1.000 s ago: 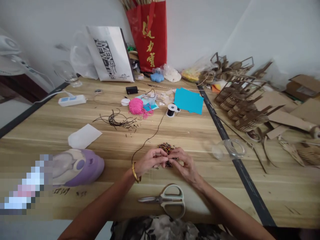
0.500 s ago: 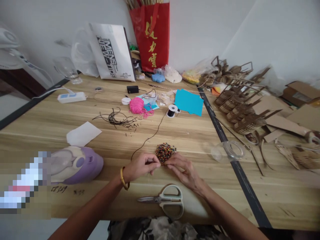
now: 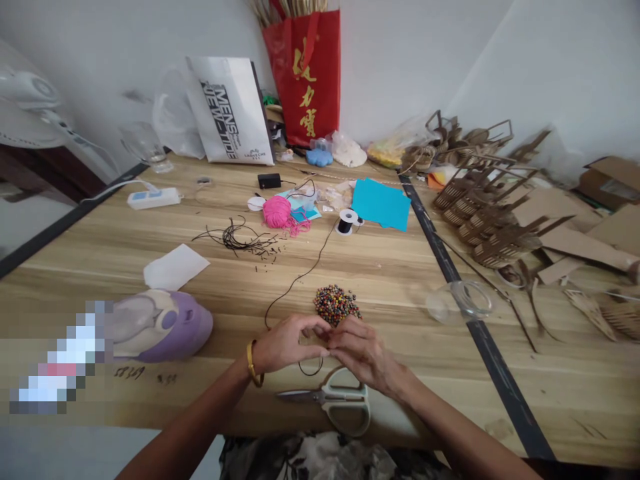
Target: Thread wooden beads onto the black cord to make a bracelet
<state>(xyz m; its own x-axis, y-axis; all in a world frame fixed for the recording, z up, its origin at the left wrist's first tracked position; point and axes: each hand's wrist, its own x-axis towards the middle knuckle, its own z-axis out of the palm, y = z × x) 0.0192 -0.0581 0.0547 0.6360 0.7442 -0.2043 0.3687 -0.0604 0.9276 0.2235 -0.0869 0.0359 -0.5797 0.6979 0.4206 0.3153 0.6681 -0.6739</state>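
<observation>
Black cord (image 3: 296,279) runs from a white spool (image 3: 345,222) down to my left hand (image 3: 287,343), and a small loop of it hangs below. My left thumb and forefinger curve round to meet the right fingertips, pinching at the cord. My right hand (image 3: 364,352) is closed, its thumb and fingers pressed together where the cord's loop rises. Whether a bead sits between the fingertips is hidden. A pile of small multicoloured beads (image 3: 336,303) lies just beyond both hands. Scissors (image 3: 333,399) with pale handles lie below them, blades pointing left.
A purple and cream appliance (image 3: 187,327) stands at left, near a white paper piece (image 3: 175,268). Cut black cords (image 3: 240,239), pink yarn (image 3: 277,212) and blue sheets (image 3: 383,203) lie farther back. Clear rings (image 3: 470,300) and woven baskets (image 3: 480,220) are at right.
My hands have drawn together until their fingertips meet. A cord loop now shows below my left hand, and the left fingers are more arched. The whole view has shifted slightly.
</observation>
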